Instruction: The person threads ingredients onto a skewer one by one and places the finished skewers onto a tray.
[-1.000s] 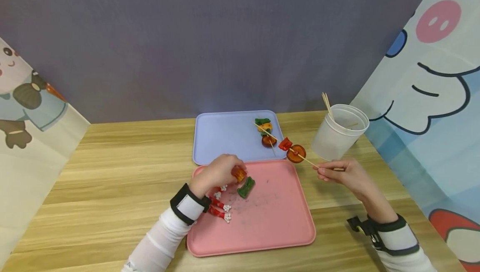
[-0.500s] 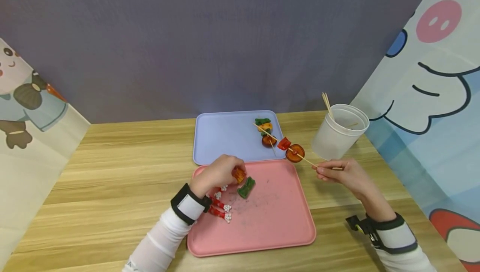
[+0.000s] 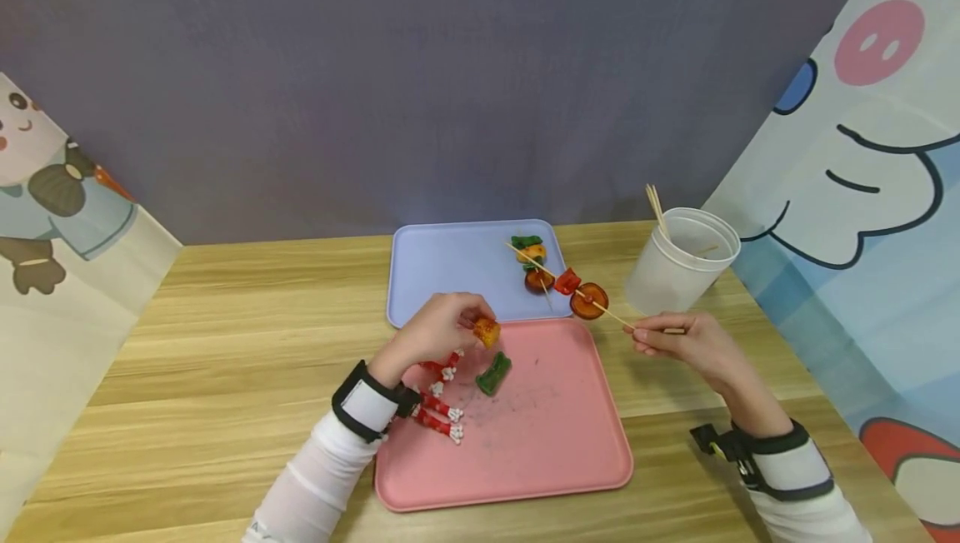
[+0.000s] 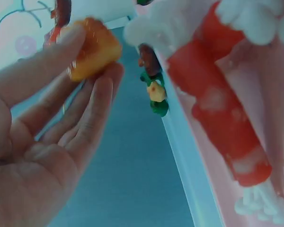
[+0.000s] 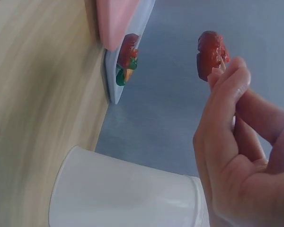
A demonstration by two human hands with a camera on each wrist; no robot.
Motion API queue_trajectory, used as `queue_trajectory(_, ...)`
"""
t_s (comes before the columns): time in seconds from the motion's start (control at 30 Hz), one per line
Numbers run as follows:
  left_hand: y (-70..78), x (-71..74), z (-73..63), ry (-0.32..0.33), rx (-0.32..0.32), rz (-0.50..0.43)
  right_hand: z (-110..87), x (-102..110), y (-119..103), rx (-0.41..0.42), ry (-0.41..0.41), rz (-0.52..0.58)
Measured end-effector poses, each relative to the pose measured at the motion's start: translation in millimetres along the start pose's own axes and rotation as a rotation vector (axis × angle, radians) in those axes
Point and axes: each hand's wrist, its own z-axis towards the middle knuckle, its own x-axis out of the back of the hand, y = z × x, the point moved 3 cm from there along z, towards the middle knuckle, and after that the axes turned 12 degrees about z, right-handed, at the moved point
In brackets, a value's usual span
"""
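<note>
My left hand (image 3: 441,328) pinches a yellow-orange toy food chunk (image 3: 487,332) between thumb and fingers, above the pink tray (image 3: 540,464). In the left wrist view the chunk (image 4: 95,49) looks browned on one side. My right hand (image 3: 684,341) pinches a thin wooden skewer (image 3: 618,320) near its rear end, right of the tray. Threaded on it are a red piece (image 3: 567,281) and a round brown slice (image 3: 589,301); its bare tip points toward the far left. A green piece (image 3: 493,374) and several red-and-white pieces (image 3: 438,424) lie on the pink tray.
Behind the pink tray sits a blue tray (image 3: 442,268), its right side bearing a loaded skewer with green, orange and brown pieces (image 3: 532,253). A white bucket (image 3: 667,276) with several skewers (image 3: 656,208) stands at the right. A grey panel (image 3: 450,93) rises behind.
My left hand has lifted the yellow-orange chunk and moved slightly away from me, exposing more of the red-and-white pieces. The right hand and skewer have shifted only slightly left.
</note>
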Motion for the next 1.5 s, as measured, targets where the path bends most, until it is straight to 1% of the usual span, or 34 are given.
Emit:
queue_trajectory(0.13,-7.8,9.3,0.3,0.065,0.036,-0.165,2.1,-1,-4,0.021,-0.018,0.017)
queue_trajectory(0.23,-12.8,17.7,0.0,0.118,0.035,-0.337,2.8,-3,-8,0.043,-0.035,0.035)
queue_trajectory(0.37,-18.6,29.0,-3.2,0.198,0.061,-0.57,3.5,-7,-13,0.07,-0.056,0.049)
queue_trajectory(0.43,-20.9,33.6,-4.7,0.238,0.08,-0.669,3.9,-9,-16,0.08,-0.054,0.034)
queue_trajectory(0.57,-23.6,40.2,-6.6,0.303,0.116,-0.815,4.6,-13,-21,0.097,-0.041,-0.012)
queue_trajectory(0.77,-24.4,46.5,-7.1,0.36,0.112,-1.036,6.2,-20,-26,0.112,-0.04,-0.028)
queue_trajectory(0.97,-24.5,53.8,-8.9,0.408,0.094,-1.202,7.4,-29,-32,0.096,-0.024,-0.083)
queue_trajectory(1.1,-24.2,59.6,-12.3,0.419,0.067,-1.317,7.3,-35,-37,0.099,-0.031,-0.095)
queue_trajectory(1.33,-25.8,69.6,-18.1,0.445,-0.055,-1.449,6.7,-42,-45,0.16,-0.053,-0.101)
queue_trajectory(1.43,-26.9,72.1,-19.7,0.451,-0.074,-1.51,5.8,-44,-48,0.184,-0.062,-0.098)
queue_trajectory(1.5,-27.2,72.6,-20.2,0.457,-0.07,-1.544,5.3,-46,-49,0.191,-0.066,-0.095)
